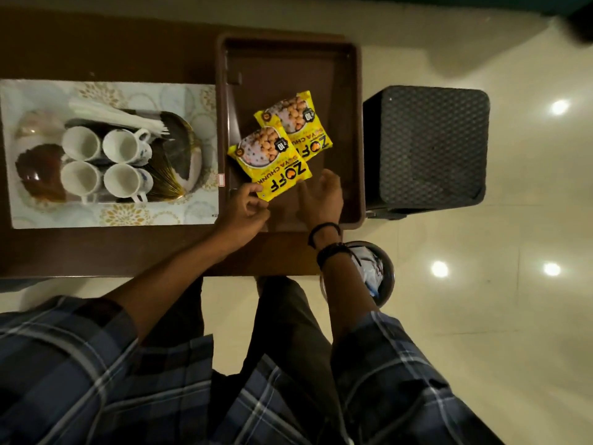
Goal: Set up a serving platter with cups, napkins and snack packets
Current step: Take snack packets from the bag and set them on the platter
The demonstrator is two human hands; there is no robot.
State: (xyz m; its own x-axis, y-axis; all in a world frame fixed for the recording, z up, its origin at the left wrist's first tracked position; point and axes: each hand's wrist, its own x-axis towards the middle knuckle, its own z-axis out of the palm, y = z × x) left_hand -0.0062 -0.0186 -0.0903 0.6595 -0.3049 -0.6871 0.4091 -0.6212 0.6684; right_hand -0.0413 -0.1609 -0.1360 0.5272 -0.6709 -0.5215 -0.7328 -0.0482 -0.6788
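Two yellow snack packets lie overlapping inside a brown tray (354, 91): the near snack packet (272, 162) and the far snack packet (296, 123). My left hand (245, 208) pinches the near packet's bottom corner with finger and thumb. Just right of that packet, my right hand (321, 197) hovers over the tray floor with fingers apart, holding nothing. To the left, an oval patterned platter (189, 155) carries several white cups (123, 146) and a bundle of white napkins (109, 112).
The platter sits on a floral placemat (167, 94) on a dark wooden table (96, 252). A black textured stool (426, 146) stands right of the tray. Below the table's near right corner, a steel bin (386, 268) stands on the tiled floor.
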